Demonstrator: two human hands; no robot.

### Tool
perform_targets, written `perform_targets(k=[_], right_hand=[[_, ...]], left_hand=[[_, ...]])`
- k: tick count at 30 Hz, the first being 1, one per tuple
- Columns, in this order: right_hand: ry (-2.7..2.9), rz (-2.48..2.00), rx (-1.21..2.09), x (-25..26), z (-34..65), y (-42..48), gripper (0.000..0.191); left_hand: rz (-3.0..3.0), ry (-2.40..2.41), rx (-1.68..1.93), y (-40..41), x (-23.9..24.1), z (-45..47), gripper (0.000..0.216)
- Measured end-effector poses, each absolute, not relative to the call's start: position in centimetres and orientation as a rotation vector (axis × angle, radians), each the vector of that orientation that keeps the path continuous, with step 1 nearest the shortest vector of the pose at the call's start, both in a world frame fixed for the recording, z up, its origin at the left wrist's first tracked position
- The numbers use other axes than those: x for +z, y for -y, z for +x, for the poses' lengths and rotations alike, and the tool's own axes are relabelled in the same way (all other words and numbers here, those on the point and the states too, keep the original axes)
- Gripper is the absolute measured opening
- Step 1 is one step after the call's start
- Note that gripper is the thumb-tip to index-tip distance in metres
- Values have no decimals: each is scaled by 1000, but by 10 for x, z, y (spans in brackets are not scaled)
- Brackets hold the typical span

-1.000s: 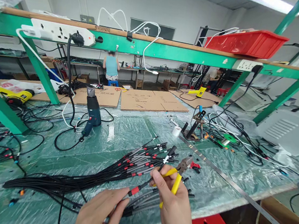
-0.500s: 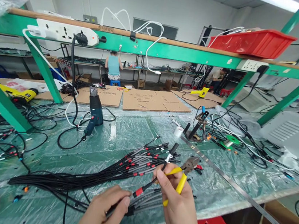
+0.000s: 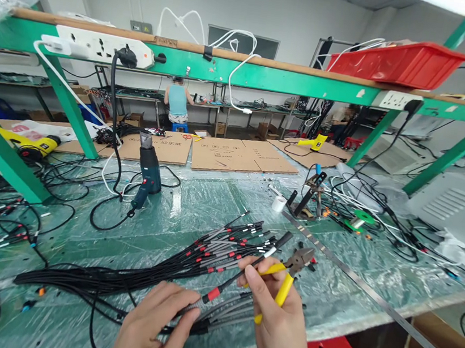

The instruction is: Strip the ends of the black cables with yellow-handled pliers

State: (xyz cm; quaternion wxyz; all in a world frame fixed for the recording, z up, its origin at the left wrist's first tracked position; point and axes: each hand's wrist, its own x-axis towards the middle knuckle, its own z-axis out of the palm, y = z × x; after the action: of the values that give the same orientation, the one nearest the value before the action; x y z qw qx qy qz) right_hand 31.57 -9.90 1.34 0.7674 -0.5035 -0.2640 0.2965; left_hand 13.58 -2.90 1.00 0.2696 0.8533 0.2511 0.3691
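My left hand [image 3: 159,318] is closed round a black cable [image 3: 225,285] with a red band, pinching it between thumb and fingers. Further along the same cable, my right hand [image 3: 273,305] pinches it near a white mark, and its black end points up to the right. Tucked in that right hand are diagonal cutters [image 3: 285,286] with yellow handles, their jaws facing up and right. Beneath and behind both hands lies a bundle of black cables [image 3: 151,272] with red, white and grey sleeved ends.
A heat gun [image 3: 149,171] stands on the plastic-covered bench left of centre. A metal ruler [image 3: 356,279] runs along the right side. Behind are a white tape roll [image 3: 279,203], a green wire spool [image 3: 358,220] and cardboard sheets [image 3: 226,156]. A person [image 3: 177,101] sits far back.
The cable's free end has tipped lower and to the right, and its white mark now lies flatter. Both hands keep hold, with the cutters shifted slightly right.
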Motion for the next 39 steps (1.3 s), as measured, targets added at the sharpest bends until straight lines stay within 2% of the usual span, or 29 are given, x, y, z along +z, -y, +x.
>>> perform_targets(k=[14, 39], right_hand=[[544, -1121, 632, 12, 312, 100, 20], [581, -1165, 783, 6, 291, 99, 25]], left_hand=[[2450, -629, 1303, 29, 12, 136, 28], [2553, -584, 1436, 30, 16, 139, 29]])
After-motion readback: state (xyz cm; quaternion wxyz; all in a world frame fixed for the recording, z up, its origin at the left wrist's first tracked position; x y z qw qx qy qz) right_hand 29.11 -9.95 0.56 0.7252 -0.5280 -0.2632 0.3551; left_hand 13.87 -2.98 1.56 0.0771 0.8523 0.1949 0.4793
